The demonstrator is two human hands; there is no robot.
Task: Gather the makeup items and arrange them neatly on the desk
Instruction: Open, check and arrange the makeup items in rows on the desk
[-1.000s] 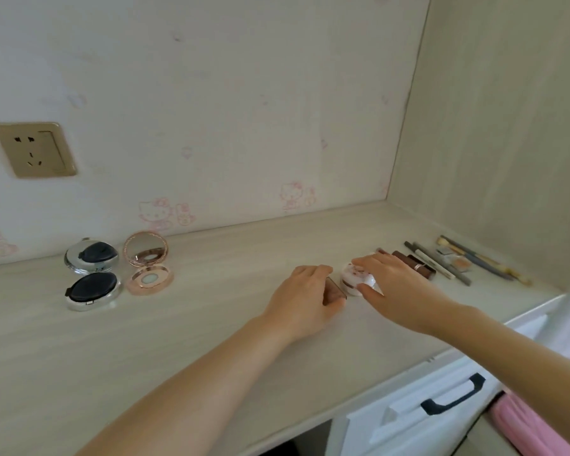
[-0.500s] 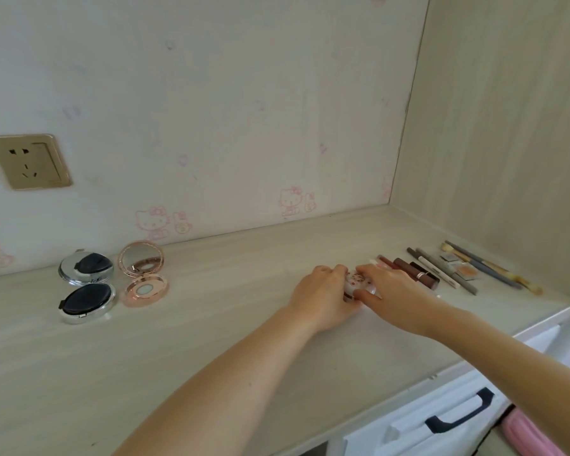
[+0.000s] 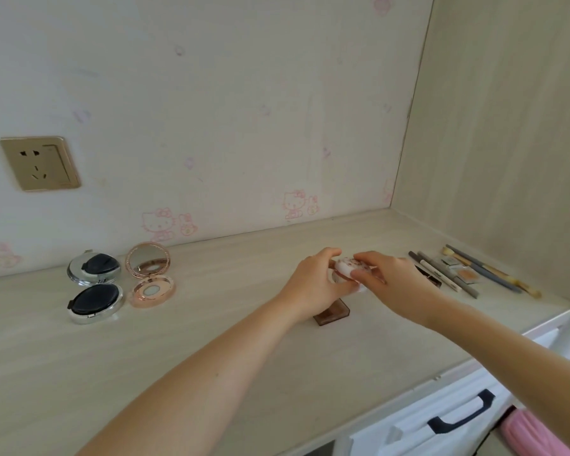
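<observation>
We see matt wood-grain on the desk; left of our hands, a glossy chrome-look compact.

one view only, worn on the person's head, looking forward and down across the desk toward the back wall. the desk fills the lower half, its front edge running off to the lower right; above it the wall rises to the top of the frame. the wide lens bends the corner where the side panel meets the desk's right end. both forearms reach in from the bottom edge, close to the lens. the wall socket sits up left of the desk.
</observation>
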